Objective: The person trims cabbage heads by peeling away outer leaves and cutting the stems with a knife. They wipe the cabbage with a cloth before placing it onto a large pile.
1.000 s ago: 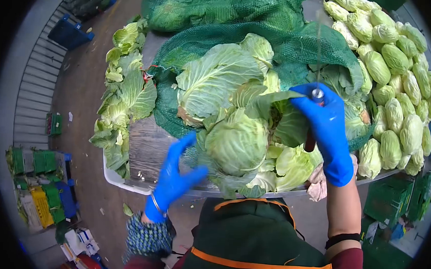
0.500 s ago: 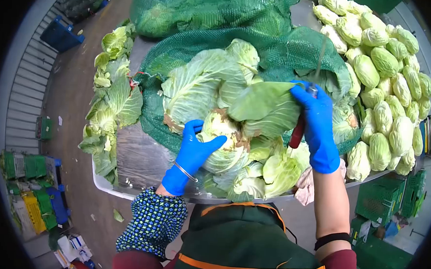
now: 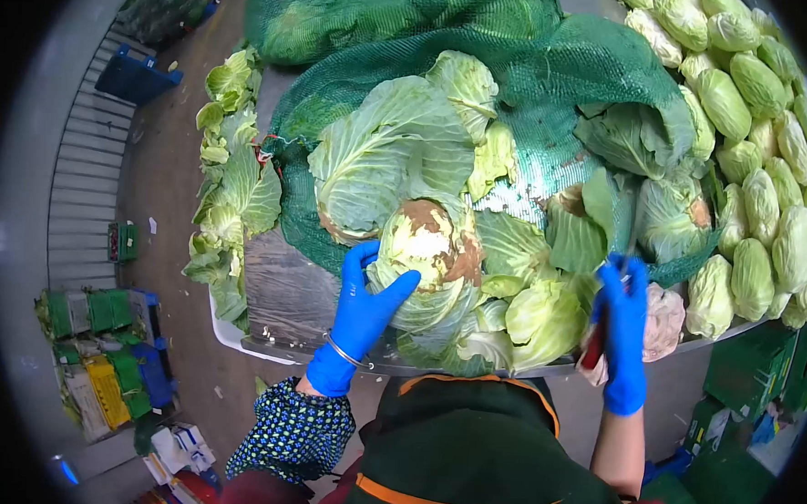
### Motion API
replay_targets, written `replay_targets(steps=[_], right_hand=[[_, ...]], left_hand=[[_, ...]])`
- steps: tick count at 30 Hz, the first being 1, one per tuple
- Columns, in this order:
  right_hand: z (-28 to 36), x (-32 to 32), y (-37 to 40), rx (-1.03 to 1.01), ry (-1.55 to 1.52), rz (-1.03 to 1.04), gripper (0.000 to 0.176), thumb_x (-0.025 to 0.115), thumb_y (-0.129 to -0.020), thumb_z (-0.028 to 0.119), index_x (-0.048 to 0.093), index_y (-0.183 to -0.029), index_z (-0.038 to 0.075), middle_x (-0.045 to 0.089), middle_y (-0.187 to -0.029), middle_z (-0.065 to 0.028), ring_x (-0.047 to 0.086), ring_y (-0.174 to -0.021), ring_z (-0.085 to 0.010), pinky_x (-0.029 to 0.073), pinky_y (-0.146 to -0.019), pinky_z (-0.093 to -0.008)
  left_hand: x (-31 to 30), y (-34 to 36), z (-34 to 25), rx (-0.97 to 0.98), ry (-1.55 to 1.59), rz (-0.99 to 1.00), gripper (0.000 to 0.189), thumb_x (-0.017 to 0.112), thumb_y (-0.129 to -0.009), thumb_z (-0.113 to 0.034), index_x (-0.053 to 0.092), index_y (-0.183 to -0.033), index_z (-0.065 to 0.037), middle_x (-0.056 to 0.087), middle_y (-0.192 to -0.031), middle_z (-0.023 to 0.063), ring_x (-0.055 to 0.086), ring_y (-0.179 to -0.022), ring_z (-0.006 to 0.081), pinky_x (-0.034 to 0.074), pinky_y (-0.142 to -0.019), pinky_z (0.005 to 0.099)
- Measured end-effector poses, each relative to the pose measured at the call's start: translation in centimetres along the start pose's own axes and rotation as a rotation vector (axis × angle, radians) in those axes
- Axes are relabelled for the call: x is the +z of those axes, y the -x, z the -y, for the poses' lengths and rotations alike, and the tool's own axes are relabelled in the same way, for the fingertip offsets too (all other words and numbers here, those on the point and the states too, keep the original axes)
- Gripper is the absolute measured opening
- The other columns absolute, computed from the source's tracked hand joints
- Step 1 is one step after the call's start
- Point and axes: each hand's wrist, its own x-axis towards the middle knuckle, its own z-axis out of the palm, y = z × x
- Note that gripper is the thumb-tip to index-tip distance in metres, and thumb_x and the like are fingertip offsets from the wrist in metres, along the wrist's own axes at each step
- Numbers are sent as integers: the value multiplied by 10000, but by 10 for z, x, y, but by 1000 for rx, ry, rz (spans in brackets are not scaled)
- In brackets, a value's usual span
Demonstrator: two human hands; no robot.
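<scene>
My left hand (image 3: 361, 311), in a blue glove, grips a cabbage head (image 3: 428, 258) that lies on its side with its brown-spotted cut end turned up. My right hand (image 3: 620, 329), also in a blue glove, is at the table's near edge and holds a knife with a red handle (image 3: 594, 348); the blade is hidden. Loose outer leaves (image 3: 533, 304) lie between my two hands. A large untrimmed cabbage (image 3: 386, 155) sits just behind the held one, on green netting (image 3: 558, 87).
Trimmed cabbages (image 3: 755, 170) are piled at the right end of the metal table (image 3: 283, 291). Discarded leaves (image 3: 229, 188) hang along the table's left edge. A full net sack (image 3: 389, 9) lies at the back. Green crates (image 3: 99, 314) stand on the floor, left.
My right hand has dropped from the raised leaf down to the table's near edge, knife still in it. The leaf has fallen. My left hand has rolled the cabbage's cut end upward.
</scene>
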Motion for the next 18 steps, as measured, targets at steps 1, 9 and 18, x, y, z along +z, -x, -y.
replay_targets(steps=[1, 9, 18], right_hand=[[-3, 4, 19, 95, -26, 117, 230, 575, -837, 185, 483, -1018, 76, 498, -747, 4, 431, -496, -56, 344, -423, -198], [-43, 4, 89, 140, -248, 332, 430, 552, -817, 19, 397, -1218, 39, 518, -1008, -81, 515, -670, -96, 437, -552, -219], [-19, 84, 95, -731, 405, 212, 716, 752, -667, 145, 379, -1273, 71, 485, -1083, -132, 537, -849, -192, 465, -658, -252]], left_hand=[[-2, 3, -4, -4, -9, 7, 679, 770, -664, -161, 351, -1177, -9, 447, -1134, 130, 468, -1025, 182, 413, -879, 312], [-29, 38, -4, 26, -179, 81, 660, 710, -704, -45, 332, -1244, -20, 522, -1093, 130, 536, -966, 185, 454, -823, 298], [8, 30, -63, -133, 459, 48, 565, 653, -727, 25, 387, -1222, -36, 592, -914, 90, 579, -829, 150, 480, -731, 265]])
